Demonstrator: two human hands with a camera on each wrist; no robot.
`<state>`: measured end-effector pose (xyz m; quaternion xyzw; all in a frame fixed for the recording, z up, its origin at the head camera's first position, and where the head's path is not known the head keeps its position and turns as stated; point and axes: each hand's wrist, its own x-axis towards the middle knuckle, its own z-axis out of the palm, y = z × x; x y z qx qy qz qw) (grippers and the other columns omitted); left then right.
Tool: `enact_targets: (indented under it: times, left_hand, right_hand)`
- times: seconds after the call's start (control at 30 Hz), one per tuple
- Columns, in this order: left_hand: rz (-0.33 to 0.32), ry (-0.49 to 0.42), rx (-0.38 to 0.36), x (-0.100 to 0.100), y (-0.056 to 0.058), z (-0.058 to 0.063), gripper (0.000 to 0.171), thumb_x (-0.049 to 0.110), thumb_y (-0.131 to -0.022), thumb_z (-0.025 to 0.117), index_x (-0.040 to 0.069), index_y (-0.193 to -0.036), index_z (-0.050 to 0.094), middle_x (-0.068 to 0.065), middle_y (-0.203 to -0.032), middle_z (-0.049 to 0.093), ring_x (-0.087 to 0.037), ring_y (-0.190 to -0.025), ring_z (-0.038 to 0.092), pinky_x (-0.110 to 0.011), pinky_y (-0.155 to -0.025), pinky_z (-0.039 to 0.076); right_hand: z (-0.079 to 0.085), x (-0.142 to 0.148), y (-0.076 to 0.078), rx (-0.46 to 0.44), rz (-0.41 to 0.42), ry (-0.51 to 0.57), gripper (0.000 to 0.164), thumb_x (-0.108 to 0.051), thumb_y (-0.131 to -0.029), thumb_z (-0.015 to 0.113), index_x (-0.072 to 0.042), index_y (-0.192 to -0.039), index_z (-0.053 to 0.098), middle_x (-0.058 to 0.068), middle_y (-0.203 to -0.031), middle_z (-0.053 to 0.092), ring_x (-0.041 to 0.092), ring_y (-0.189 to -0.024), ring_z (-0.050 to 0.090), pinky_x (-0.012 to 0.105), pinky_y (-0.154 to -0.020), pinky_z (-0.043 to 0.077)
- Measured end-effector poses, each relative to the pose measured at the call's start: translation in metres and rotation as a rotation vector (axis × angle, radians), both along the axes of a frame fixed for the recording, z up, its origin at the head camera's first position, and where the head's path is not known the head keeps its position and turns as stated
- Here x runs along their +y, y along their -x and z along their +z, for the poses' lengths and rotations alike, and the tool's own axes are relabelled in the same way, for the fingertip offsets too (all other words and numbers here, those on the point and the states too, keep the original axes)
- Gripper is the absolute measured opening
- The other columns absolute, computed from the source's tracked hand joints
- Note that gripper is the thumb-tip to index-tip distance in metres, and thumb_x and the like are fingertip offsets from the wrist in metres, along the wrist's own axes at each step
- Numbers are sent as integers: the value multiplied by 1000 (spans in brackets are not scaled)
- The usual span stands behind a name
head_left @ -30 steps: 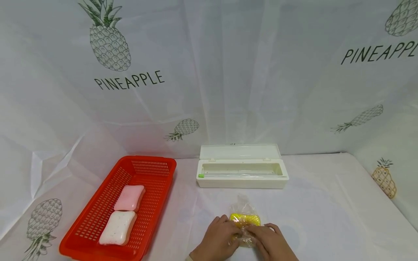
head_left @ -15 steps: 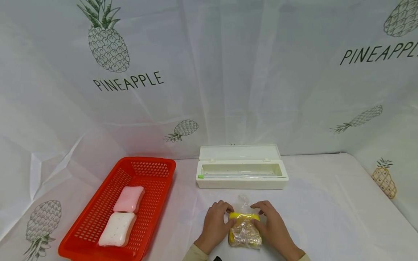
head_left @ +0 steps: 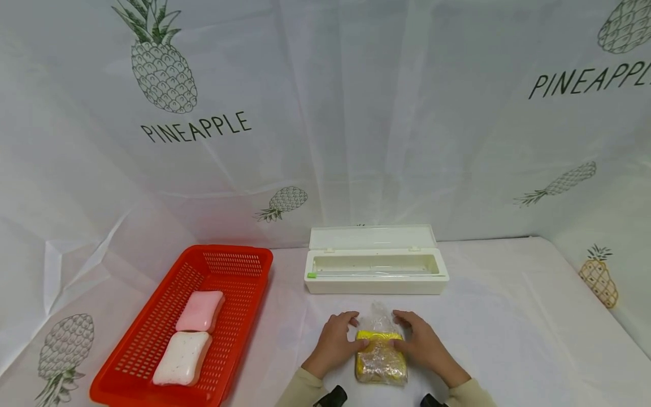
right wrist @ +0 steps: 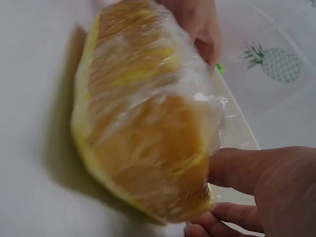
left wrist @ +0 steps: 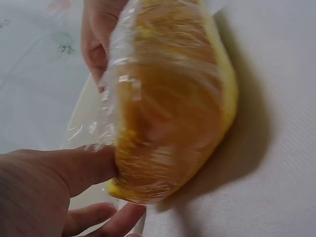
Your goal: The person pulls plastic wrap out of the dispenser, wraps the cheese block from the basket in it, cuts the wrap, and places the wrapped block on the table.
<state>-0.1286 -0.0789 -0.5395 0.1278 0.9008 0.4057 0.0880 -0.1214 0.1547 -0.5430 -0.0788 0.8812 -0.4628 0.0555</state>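
Note:
A yellow-and-brown block (head_left: 381, 368), sponge-like in shape, is wrapped in clear plastic film in front of the person. A loose flap of film (head_left: 380, 319) sticks out beyond its far end. My left hand (head_left: 333, 343) grips the block's far left corner, thumb on top and fingers curled round the far edge. On the opposite corner my right hand (head_left: 422, 343) holds it the same way. Both wrist views show the wrinkled film over the block (left wrist: 170, 103), a thumb against its face and fingertips at its lower edge. The far edge is partly hidden by the fingers.
Behind the hands stands a white cling-film box (head_left: 376, 286), lid up, with a green slider (head_left: 312, 275) at its left end. To the left, a red basket (head_left: 254, 316) holds a pink block (head_left: 200, 311) and a white speckled block (head_left: 182, 358).
Both hands were together over the near part of the block, working the film. They have since spread to its far corners, uncovering the wrapped top, and the fingers have shifted slightly.

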Motion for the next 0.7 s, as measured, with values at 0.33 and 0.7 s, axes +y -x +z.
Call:
enact_targets:
  times: [0.33,0.7]
  left_hand:
    - [-75,-134,-55,-3,1,5,52,12,-88,86,1,-135,67,3,-98,65,-13,-88,49,-27,-78,39]
    - [-181,-84,173,-6,-6,-4,18,14,-94,80,23,-108,74,14,-115,65,-5,-108,48,-38,-100,41]
  right_hand:
    - [3,-1,3,-60,15,128,59,2,-76,89,17,-127,63,6,-100,65,15,-90,56,29,-80,52]
    - [-5,-4,-15,491,118,-15,48,11,-66,90,-28,-85,71,-11,-101,68,7,-97,59,32,-83,56]
